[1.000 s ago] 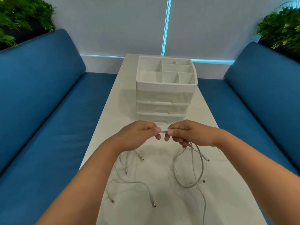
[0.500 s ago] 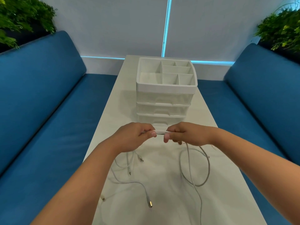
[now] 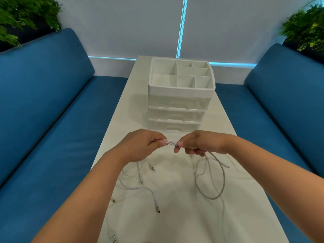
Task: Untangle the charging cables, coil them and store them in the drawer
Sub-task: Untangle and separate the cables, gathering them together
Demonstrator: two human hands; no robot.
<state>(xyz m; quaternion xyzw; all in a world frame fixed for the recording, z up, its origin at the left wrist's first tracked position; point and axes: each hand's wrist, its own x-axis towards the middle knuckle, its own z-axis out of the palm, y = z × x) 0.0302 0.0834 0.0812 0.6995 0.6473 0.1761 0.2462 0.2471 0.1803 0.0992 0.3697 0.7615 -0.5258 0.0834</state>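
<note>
Several white charging cables (image 3: pixel 210 181) hang in a bundle held above the white table (image 3: pixel 175 216). My left hand (image 3: pixel 142 146) pinches the bundle on one side and my right hand (image 3: pixel 201 142) pinches it on the other, with a short taut stretch (image 3: pixel 171 142) between them. Loose ends with plugs trail under my left hand, and a big loop droops below my right hand onto the table. Just behind my hands stands a white drawer unit (image 3: pixel 178 106) with three shut drawers and an open divided tray on top.
Blue sofas run along the left (image 3: pixel 43 111) and right (image 3: pixel 284 102) of the narrow table. Green plants stand in both far corners (image 3: pixel 22 16). A further plug lies near the table's front edge (image 3: pixel 112 238).
My hands have drawn slightly apart, showing more of the bundle between them. The loop under my right hand has swung and the loose plugs have shifted a little.
</note>
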